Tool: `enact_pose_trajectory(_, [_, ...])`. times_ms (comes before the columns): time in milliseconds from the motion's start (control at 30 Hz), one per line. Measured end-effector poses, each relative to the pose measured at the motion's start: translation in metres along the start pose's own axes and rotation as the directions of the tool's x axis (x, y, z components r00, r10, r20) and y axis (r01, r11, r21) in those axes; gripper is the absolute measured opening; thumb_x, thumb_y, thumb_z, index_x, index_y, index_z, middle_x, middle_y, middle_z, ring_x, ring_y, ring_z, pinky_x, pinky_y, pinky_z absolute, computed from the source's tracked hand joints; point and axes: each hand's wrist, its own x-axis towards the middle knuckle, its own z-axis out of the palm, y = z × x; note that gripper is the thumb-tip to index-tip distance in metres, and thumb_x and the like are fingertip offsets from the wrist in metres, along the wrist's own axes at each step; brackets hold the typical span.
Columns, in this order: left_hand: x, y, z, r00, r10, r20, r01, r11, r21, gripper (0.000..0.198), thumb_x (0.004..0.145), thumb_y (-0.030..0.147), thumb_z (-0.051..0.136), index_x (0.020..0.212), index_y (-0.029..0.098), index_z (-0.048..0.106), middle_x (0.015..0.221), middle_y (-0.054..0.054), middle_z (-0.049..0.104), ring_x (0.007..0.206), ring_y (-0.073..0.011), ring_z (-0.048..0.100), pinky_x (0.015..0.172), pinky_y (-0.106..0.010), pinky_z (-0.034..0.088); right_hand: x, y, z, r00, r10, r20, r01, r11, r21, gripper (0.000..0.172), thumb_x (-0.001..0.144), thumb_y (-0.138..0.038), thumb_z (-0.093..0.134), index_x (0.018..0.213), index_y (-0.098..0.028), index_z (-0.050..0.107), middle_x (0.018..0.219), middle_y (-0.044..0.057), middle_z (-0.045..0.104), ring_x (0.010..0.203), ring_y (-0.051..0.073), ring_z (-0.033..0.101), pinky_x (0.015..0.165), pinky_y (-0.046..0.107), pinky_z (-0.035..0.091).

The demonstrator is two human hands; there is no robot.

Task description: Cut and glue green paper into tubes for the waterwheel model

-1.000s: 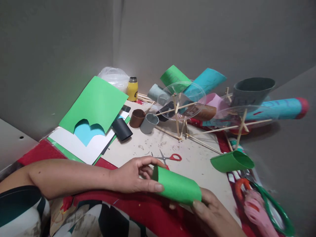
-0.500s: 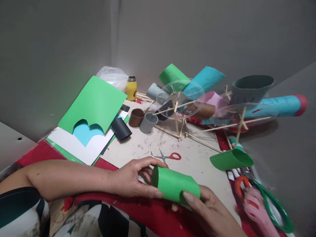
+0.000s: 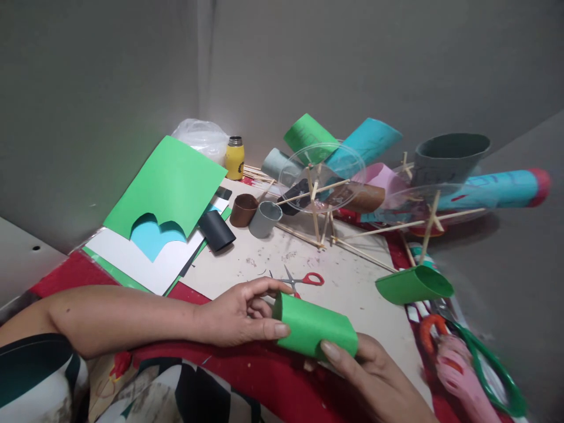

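Observation:
A green paper tube (image 3: 315, 326) lies tilted between my two hands near the table's front edge. My left hand (image 3: 247, 311) grips its left end, thumb on the near side and index finger over the top. Around the right end, my right hand (image 3: 365, 364) is closed with its thumb on the near side; its other fingers are mostly hidden behind the tube. Just beyond the tube, red-handled scissors (image 3: 312, 278) lie spread on the white board (image 3: 343, 294).
Paper sheets with a green one (image 3: 171, 176) on top lie left. Behind stand a black tube (image 3: 217, 232), a brown tube (image 3: 243, 211), a grey tube (image 3: 265, 220) and a yellow bottle (image 3: 235, 158). Stick frames (image 3: 314, 200), another green tube (image 3: 412, 286) and green-handled scissors (image 3: 493, 370) are right.
The green tube has risen slightly and turned a little in my hands. My left thumb and right thumb have shifted a bit along it. The other things have stayed in place.

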Motion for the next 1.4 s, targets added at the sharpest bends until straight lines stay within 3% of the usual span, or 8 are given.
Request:
enact_pose_trajectory(200, [0.0, 0.0, 0.0, 0.999, 0.023, 0.027, -0.023, 1.0, 0.014, 0.059, 0.081, 0.045, 0.074, 0.131, 0.02, 0.053, 0.074, 0.005, 0.048, 0.066, -0.009, 0.049, 0.064, -0.022, 0.039, 0.0, 0.0, 0.0, 0.999, -0.005, 0.04, 0.006, 1.0, -0.019, 0.052, 0.085, -0.066, 0.062, 0.069, -0.018, 0.073, 0.071, 0.006, 0.072, 0.071, 0.024, 0.063, 0.073, 0.034, 0.05])
enact_pose_trajectory(467, [0.001, -0.002, 0.0, 0.999, -0.041, 0.029, 0.043, 0.996, -0.083, 0.061, 0.082, 0.054, 0.071, 0.13, 0.021, 0.053, 0.08, 0.001, 0.054, 0.069, -0.0109, 0.052, 0.069, -0.025, 0.043, 0.001, 0.002, 0.0, 0.995, -0.076, 0.057, 0.078, 0.997, -0.024, 0.044, 0.086, -0.06, 0.064, 0.072, -0.019, 0.072, 0.069, 0.002, 0.068, 0.069, 0.021, 0.06, 0.07, 0.03, 0.051])
enact_pose_trajectory(633, [0.0, 0.002, 0.0, 0.998, 0.059, -0.003, -0.058, 0.993, 0.1, 0.055, 0.081, 0.044, 0.074, 0.13, 0.023, 0.058, 0.089, -0.001, 0.057, 0.072, -0.0113, 0.053, 0.07, -0.025, 0.046, 0.0, 0.012, -0.002, 0.985, 0.017, -0.172, -0.017, 1.0, -0.001, 0.055, 0.072, -0.074, 0.07, 0.073, -0.019, 0.073, 0.068, 0.004, 0.067, 0.07, 0.023, 0.06, 0.068, 0.032, 0.051])
enact_pose_trajectory(767, [-0.002, 0.006, 0.0, 0.993, 0.118, -0.027, -0.111, 0.976, 0.187, 0.055, 0.078, 0.037, 0.076, 0.129, 0.024, 0.062, 0.108, -0.005, 0.06, 0.083, -0.0137, 0.055, 0.079, -0.028, 0.049, 0.003, 0.022, -0.008, 0.998, 0.024, -0.061, -0.021, 0.999, 0.039, 0.052, 0.08, -0.067, 0.066, 0.066, -0.017, 0.067, 0.061, 0.001, 0.059, 0.06, 0.017, 0.051, 0.058, 0.028, 0.045])
enact_pose_trajectory(933, [-0.001, 0.001, 0.0, 1.0, 0.02, -0.011, -0.019, 0.997, 0.077, 0.061, 0.08, 0.047, 0.074, 0.134, 0.024, 0.057, 0.1, -0.004, 0.06, 0.076, -0.0125, 0.054, 0.077, -0.029, 0.048, 0.004, 0.02, -0.007, 1.0, 0.013, 0.001, -0.013, 1.0, -0.009, 0.052, 0.085, -0.065, 0.062, 0.064, -0.018, 0.064, 0.062, 0.001, 0.057, 0.061, 0.017, 0.048, 0.059, 0.027, 0.043])
enact_pose_trajectory(1267, [-0.001, -0.001, 0.001, 1.0, 0.009, -0.014, -0.009, 1.0, 0.018, 0.057, 0.08, 0.047, 0.075, 0.131, 0.025, 0.061, 0.106, -0.006, 0.058, 0.077, -0.0118, 0.052, 0.076, -0.028, 0.047, 0.001, 0.001, 0.003, 0.999, -0.021, -0.045, 0.022, 0.999, 0.024, 0.049, 0.081, -0.064, 0.068, 0.066, -0.018, 0.07, 0.063, 0.0, 0.059, 0.061, 0.017, 0.049, 0.061, 0.027, 0.047])
enact_pose_trajectory(1400, [0.0, 0.0, 0.002, 1.0, -0.021, 0.022, 0.023, 0.995, -0.094, 0.062, 0.078, 0.049, 0.077, 0.132, 0.026, 0.059, 0.107, -0.005, 0.059, 0.083, -0.0143, 0.056, 0.08, -0.031, 0.046, 0.0, 0.001, 0.002, 0.997, -0.051, -0.066, 0.05, 0.998, -0.026, 0.049, 0.081, -0.064, 0.067, 0.065, -0.018, 0.069, 0.063, 0.0, 0.057, 0.061, 0.017, 0.048, 0.059, 0.027, 0.046])
